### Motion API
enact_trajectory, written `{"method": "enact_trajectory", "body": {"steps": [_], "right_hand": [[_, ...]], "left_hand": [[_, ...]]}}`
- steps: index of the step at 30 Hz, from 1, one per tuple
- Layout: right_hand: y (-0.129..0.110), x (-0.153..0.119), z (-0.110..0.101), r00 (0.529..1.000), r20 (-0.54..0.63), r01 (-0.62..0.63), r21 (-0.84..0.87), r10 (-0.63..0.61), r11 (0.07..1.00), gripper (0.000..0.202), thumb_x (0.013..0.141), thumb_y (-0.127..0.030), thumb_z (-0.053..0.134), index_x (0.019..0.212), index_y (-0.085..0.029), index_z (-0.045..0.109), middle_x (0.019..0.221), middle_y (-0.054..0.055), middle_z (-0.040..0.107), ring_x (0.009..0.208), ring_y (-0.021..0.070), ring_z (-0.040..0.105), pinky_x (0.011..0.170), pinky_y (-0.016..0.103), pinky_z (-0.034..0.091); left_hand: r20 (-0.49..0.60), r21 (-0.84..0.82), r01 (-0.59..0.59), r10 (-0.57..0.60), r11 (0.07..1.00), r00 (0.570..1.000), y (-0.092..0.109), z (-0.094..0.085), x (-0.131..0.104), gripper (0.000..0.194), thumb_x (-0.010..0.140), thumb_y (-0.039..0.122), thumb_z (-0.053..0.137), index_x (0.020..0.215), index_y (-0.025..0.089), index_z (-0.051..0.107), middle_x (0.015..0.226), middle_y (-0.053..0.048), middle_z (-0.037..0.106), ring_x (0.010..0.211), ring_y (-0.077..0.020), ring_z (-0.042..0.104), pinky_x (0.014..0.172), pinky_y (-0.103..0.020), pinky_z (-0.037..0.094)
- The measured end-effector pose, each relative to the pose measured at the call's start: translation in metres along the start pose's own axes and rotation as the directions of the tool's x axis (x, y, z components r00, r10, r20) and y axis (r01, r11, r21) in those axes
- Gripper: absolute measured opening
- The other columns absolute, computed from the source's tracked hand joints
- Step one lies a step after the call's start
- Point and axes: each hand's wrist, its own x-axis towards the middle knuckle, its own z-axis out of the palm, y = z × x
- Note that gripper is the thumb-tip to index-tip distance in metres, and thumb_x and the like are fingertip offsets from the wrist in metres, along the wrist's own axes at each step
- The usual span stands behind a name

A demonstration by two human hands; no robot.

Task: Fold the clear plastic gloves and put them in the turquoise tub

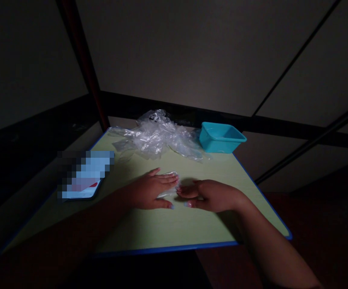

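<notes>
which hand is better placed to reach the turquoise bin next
Probably the right hand: it is nearer the turquoise bin, while the left hand lies over the small clear plastic piece.

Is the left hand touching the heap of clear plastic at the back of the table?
Apart: the head view shows a strip of tabletop between the left hand and the near edge of the plastic heap.

The head-worn camera looks forward and down across the surface (167, 228) from above its near side. Framing extends to the panels (174, 52) beyond.
</notes>
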Motion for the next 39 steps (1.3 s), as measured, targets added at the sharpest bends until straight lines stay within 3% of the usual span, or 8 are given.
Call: {"method": "enact_trajectory", "body": {"steps": [7,11,17,20,24,29,33,39], "right_hand": [[-0.001,-0.002,-0.001,1.0,0.022,0.011,0.01,-0.011,1.0,0.038,0.093,-0.033,0.05,0.129,-0.021,0.057,0.132,0.009,0.055,0.122,0.02,0.053,0.101,0.035,0.042],[-0.003,-0.004,-0.003,1.0,0.012,0.02,0.058,-0.021,0.998,0.038,0.093,-0.034,0.05,0.128,-0.021,0.057,0.131,0.009,0.057,0.12,0.0199,0.054,0.099,0.033,0.042],[-0.002,-0.007,-0.009,0.997,-0.077,-0.002,0.162,0.015,0.987,0.032,0.095,-0.035,0.047,0.114,-0.019,0.067,0.11,0.003,0.07,0.096,0.0161,0.065,0.088,0.029,0.047],[0.001,-0.005,-0.007,0.991,-0.127,-0.027,0.116,0.041,0.993,0.032,0.093,-0.035,0.049,0.118,-0.022,0.065,0.118,0.004,0.067,0.107,0.0182,0.062,0.094,0.031,0.045],[0.005,-0.001,-0.003,0.994,-0.096,-0.056,0.038,0.06,0.998,0.04,0.092,-0.035,0.05,0.13,-0.022,0.056,0.132,0.007,0.056,0.123,0.0202,0.052,0.102,0.033,0.04],[0.005,-0.001,-0.002,0.99,-0.108,-0.091,-0.002,0.091,0.996,0.042,0.093,-0.035,0.049,0.132,-0.02,0.054,0.133,0.008,0.056,0.122,0.0213,0.053,0.101,0.034,0.04],[0.005,0.0,-0.004,0.986,-0.139,-0.09,-0.004,0.089,0.996,0.033,0.094,-0.031,0.047,0.124,-0.024,0.06,0.127,0.005,0.061,0.112,0.0194,0.059,0.096,0.032,0.044],[0.007,0.005,-0.002,0.967,-0.255,-0.013,0.028,0.019,1.0,0.037,0.093,-0.03,0.049,0.129,-0.022,0.056,0.138,0.008,0.051,0.127,0.0202,0.048,0.106,0.036,0.037]], "left_hand": [[-0.024,0.036,0.008,-0.007,0.999,1.0,0.007,0.0,0.002,0.071,0.087,0.061,0.045,0.147,0.029,0.024,0.153,-0.009,0.024,0.141,-0.0258,0.022,0.112,-0.052,0.006],[-0.001,0.071,0.015,-0.015,0.997,1.0,0.009,-0.001,0.002,0.072,0.088,0.062,0.043,0.147,0.025,0.024,0.154,-0.011,0.022,0.143,-0.0257,0.017,0.113,-0.05,0.008],[0.022,0.059,0.028,-0.029,0.998,0.999,0.009,0.002,0.002,0.08,0.087,0.065,0.04,0.148,0.018,0.021,0.155,-0.013,0.016,0.143,-0.026,0.015,0.113,-0.051,0.013],[0.058,0.068,0.069,-0.073,0.995,0.996,0.015,0.001,0.002,0.078,0.089,0.062,0.038,0.148,0.016,0.02,0.155,-0.014,0.012,0.144,-0.0256,0.012,0.113,-0.051,0.011],[0.054,0.082,0.084,-0.089,0.993,0.995,0.022,-0.001,0.001,0.077,0.09,0.062,0.034,0.149,0.014,0.018,0.155,-0.016,0.008,0.144,-0.0258,0.008,0.113,-0.054,0.004],[0.043,0.066,0.048,-0.051,0.997,0.998,0.022,-0.002,-0.002,0.087,0.084,0.071,0.037,0.149,0.016,0.019,0.154,-0.017,0.009,0.144,-0.0291,0.01,0.112,-0.057,-0.001],[0.013,0.045,-0.004,0.004,0.999,1.0,0.02,-0.001,-0.003,0.084,0.082,0.072,0.041,0.146,0.021,0.027,0.154,-0.014,0.016,0.143,-0.0297,0.014,0.112,-0.056,0.001],[0.047,-0.006,0.015,-0.015,1.0,0.999,0.02,0.002,-0.003,0.084,0.079,0.071,0.048,0.146,0.023,0.03,0.154,-0.017,0.014,0.142,-0.0342,0.01,0.111,-0.059,0.008]]}}
